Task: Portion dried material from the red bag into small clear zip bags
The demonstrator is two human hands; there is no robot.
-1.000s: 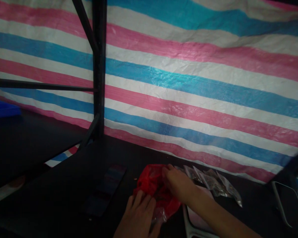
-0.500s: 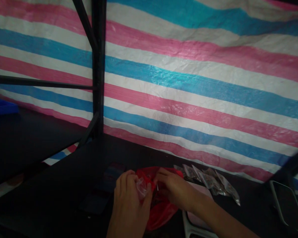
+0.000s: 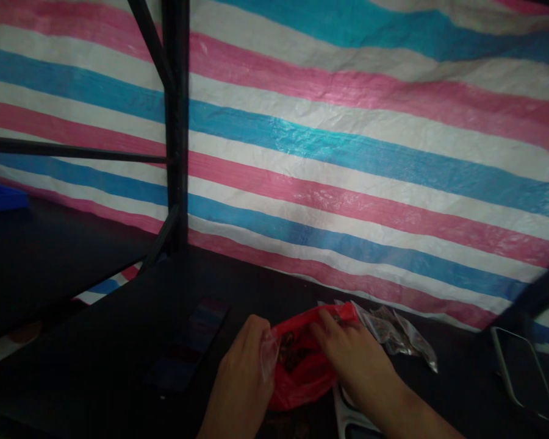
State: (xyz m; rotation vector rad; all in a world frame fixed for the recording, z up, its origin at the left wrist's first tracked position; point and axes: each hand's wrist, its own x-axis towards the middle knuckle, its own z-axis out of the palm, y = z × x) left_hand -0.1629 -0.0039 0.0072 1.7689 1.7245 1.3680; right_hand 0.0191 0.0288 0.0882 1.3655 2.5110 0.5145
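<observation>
A red plastic bag [image 3: 302,372] lies on the dark table [image 3: 119,341] near the front edge. My left hand [image 3: 244,381] is closed on a small clear plastic bag [image 3: 269,356] at the red bag's left edge. The fingers of my right hand [image 3: 354,360] reach into the red bag's open mouth from the right, partly hidden inside it. Dark small contents show inside the red bag.
Several small clear packets [image 3: 393,329] lie right of the red bag. A white tray [image 3: 348,414] sits under my right wrist. A dark phone [image 3: 192,344] lies left of my hands, another device [image 3: 521,372] far right. A black rack post [image 3: 176,122] stands before the striped tarp [image 3: 348,152].
The red bag's mouth has been spread wider and shifted right. My right hand moved from its rim into the opening; my left hand keeps the clear bag at its left edge.
</observation>
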